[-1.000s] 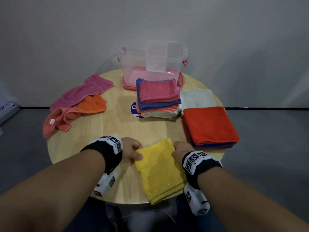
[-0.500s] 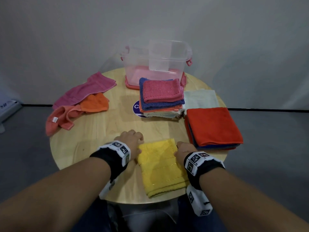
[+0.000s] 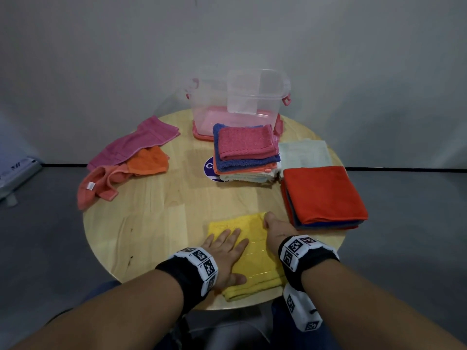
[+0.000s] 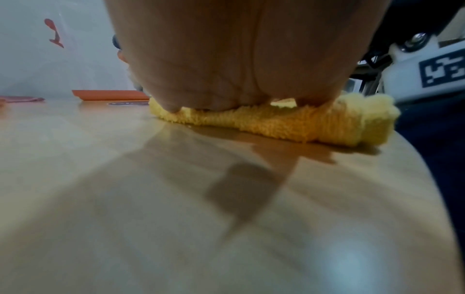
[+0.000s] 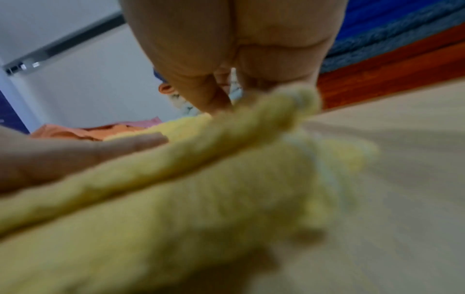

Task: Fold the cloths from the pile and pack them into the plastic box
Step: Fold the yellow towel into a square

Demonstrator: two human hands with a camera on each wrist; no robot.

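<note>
Item 1: yellow cloth [image 3: 255, 251], folded, at 6 o'clock on the round wooden surface [image 3: 156, 210], near its edge.
Item 2: my left hand [image 3: 225, 256], fingers straight and spread, palm pressed flat on the yellow cloth; it holds nothing.
Item 3: my right hand [image 3: 276, 229], at the cloth's 3 o'clock edge, fingers curled onto the far corner, gripping the fabric; the wrist view is blurred, so I cannot tell the exact pinch.
Item 4: clear plastic box [image 3: 240, 102] with pink latches, at 12 o'clock, standing on a pink lid [image 3: 202, 133].
Item 5: folded stack [image 3: 246, 152], pink cloth on top, then blue, orange and pale ones, just in front of the box.
Item 6: pale green cloth [image 3: 305, 154], flat, at 1 o'clock, beside that stack.
Item 7: red-topped folded stack [image 3: 323, 193], at 3 o'clock, near my right hand.
Item 8: unfolded pile [image 3: 126, 157] at 10 o'clock: magenta, orange and salmon cloths, overlapping.
</note>
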